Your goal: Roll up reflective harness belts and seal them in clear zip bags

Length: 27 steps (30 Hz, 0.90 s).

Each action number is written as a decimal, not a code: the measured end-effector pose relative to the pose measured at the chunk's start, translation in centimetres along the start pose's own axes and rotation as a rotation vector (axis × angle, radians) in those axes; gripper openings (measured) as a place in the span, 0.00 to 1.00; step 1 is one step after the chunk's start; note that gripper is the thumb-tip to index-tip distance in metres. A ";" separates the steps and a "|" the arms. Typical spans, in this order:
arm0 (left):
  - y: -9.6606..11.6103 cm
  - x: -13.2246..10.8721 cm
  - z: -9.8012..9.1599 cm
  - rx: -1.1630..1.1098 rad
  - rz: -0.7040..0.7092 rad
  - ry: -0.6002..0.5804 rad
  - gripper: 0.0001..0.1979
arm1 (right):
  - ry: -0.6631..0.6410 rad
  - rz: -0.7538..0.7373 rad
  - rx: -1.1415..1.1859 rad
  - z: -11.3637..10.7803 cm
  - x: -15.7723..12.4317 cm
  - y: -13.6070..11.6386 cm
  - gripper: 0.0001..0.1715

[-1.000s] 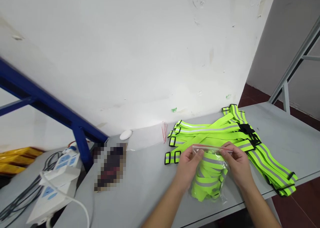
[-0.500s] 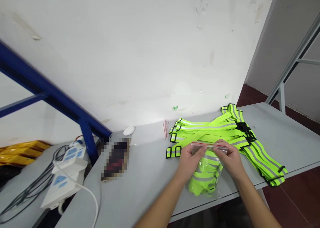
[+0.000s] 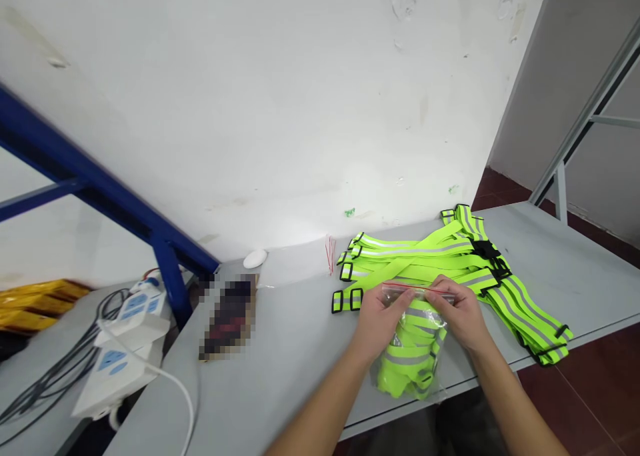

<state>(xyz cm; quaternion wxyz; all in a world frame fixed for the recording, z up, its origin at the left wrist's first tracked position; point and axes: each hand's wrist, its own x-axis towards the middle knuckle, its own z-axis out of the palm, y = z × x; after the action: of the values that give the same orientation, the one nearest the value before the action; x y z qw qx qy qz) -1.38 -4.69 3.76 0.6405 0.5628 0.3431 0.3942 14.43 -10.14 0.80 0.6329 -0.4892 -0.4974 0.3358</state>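
Note:
Both my hands pinch the top of a clear zip bag point(image 3: 407, 356) near the table's front edge. Inside it lies a folded neon-yellow reflective strap vest with grey stripes. My left hand point(image 3: 377, 316) is closed on the bag's left corner and my right hand point(image 3: 460, 309) on its right, thumbs near the red seal line. Just behind the bag, a pile of similar reflective strap vests point(image 3: 415, 249) with black buckles is spread on the grey table point(image 3: 295, 349). My hands hide a part of that pile.
Flat clear bags with red seal lines point(image 3: 300, 259) lie against the wall, beside a white oval object point(image 3: 255, 259). A blurred-out dark item point(image 3: 230, 316) is to their left. White power strips point(image 3: 125, 363) with cables and yellow packages point(image 3: 40, 303) are beyond the blue metal frame point(image 3: 165, 269).
The bag hangs very slightly lower, with both hands still pinching its top. The view has shifted a little; the vest pile and other things stay in place.

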 end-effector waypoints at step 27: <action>-0.7 1.2 -1.0 0.093 0.094 0.120 0.17 | -0.095 0.118 -0.255 -0.2 2.3 -2.6 0.12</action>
<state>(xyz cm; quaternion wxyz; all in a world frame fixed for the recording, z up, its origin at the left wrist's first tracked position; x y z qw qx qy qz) -1.65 -3.22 2.90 0.5727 0.5828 0.3718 0.4405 15.05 -8.88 3.94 0.5207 -0.5775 -0.5357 0.3292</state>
